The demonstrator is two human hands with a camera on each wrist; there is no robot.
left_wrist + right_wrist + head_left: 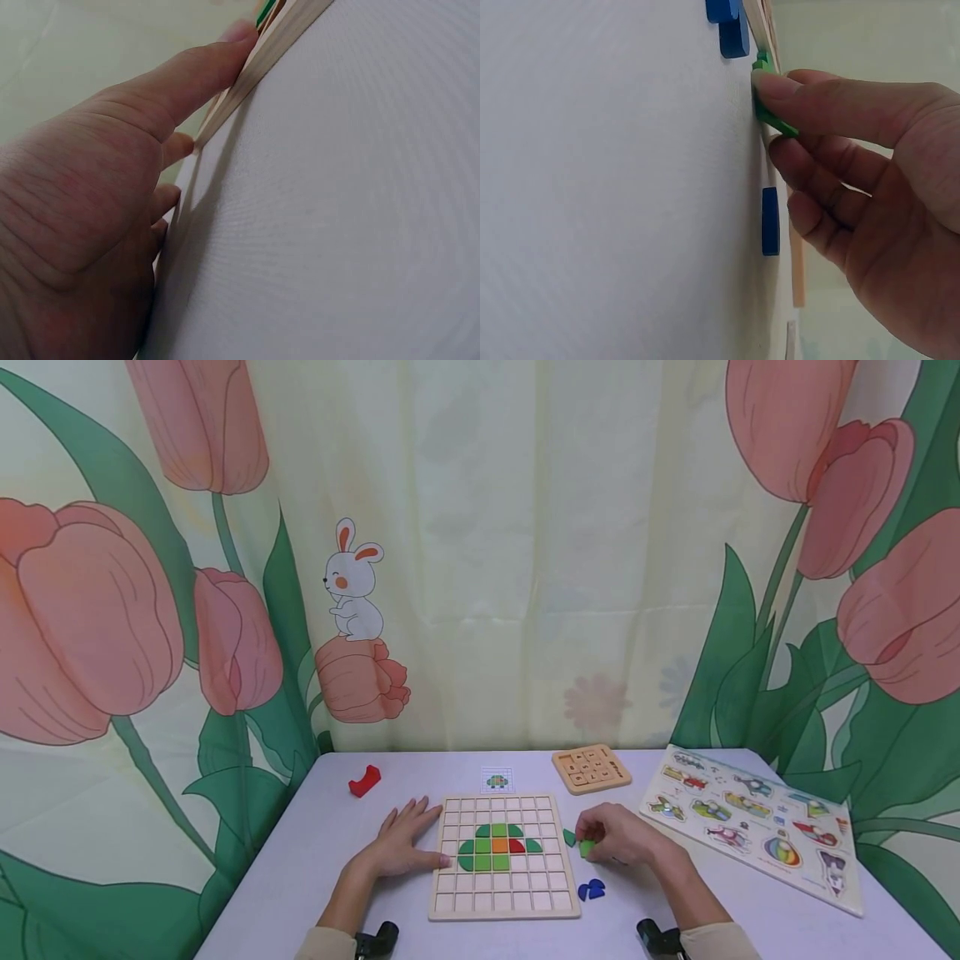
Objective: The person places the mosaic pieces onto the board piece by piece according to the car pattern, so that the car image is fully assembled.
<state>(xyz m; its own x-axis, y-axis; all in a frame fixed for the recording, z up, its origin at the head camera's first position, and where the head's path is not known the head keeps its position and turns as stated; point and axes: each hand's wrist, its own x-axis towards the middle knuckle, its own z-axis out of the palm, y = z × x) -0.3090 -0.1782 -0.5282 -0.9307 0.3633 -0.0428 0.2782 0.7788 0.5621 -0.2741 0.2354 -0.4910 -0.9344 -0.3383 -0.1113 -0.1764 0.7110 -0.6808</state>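
Observation:
A square wooden grid board lies on the white table. Green, orange and red pieces fill some of its middle cells in a domed pattern. My left hand rests at the board's left side with fingers spread, and its thumb touches the rim. To the right of the board, my right hand pinches a green piece between thumb and fingers, low over the table. A dark green piece lies just left of that hand. Nearer me are blue pieces with rounded edges.
A small pattern card lies beyond the board, with a wooden number tray to its right. At far left sits a red notched piece. A large picture puzzle board covers the table's right side. A printed curtain hangs behind.

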